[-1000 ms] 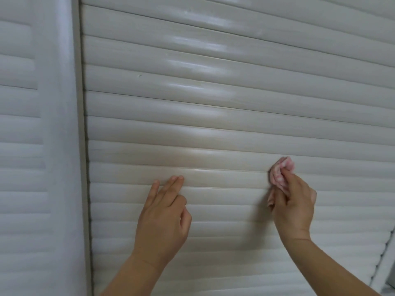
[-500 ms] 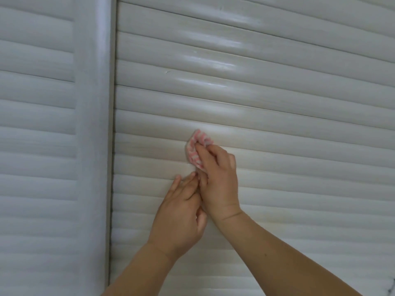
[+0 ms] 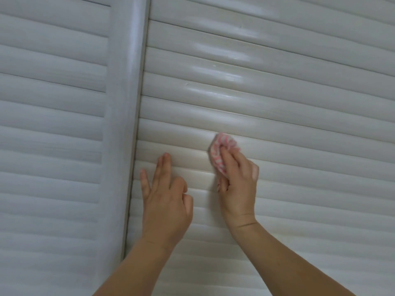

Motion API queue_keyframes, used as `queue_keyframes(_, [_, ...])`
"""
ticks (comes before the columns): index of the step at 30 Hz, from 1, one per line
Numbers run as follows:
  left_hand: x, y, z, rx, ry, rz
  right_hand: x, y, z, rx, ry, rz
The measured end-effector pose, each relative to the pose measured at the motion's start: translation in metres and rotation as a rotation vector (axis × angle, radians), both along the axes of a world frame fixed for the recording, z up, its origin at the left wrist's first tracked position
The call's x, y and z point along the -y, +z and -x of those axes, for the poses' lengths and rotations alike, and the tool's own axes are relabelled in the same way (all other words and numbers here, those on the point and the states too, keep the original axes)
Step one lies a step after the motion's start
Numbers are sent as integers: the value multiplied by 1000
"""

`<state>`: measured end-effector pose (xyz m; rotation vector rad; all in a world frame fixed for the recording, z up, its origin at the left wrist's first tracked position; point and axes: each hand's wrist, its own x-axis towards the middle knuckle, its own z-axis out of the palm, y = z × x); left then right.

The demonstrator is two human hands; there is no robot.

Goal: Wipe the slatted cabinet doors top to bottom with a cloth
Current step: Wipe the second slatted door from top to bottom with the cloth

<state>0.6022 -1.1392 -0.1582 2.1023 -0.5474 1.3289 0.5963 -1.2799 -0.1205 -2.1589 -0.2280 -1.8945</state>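
A white slatted cabinet door [image 3: 299, 116] fills the right and middle of the view. My right hand [image 3: 237, 184] grips a bunched pink-and-white cloth [image 3: 222, 150] and presses it against a slat at mid-height. My left hand [image 3: 164, 195] rests on the same door just left of it, with straight fingers touching the slats near the door's left edge. Part of the cloth is hidden inside my right palm.
A second slatted door [image 3: 53, 124] lies to the left. A rounded vertical white post [image 3: 126, 103] separates the two doors. Glossy highlights show on the upper slats of the right door.
My right hand slid the cloth left along the slats to my left hand, then back a little to the right. The view shifted right; my left hand's fingers spread more.
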Motion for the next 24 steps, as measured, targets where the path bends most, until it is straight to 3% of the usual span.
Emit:
queue_keyframes(7, [-12,0,-3,-76,-91,-21,-46,-5,-19,4,-17,316])
queue_keyframes(15, [-16,0,-2,-27,-84,13,0,-6,-14,37,-53,755])
queue_keyframes(19, [-15,1,-1,-2,-50,-3,42,-9,7,-35,-116,830])
queue_keyframes(24, [-18,0,-2,4,-100,12,78,-17,32,-107,-185,747])
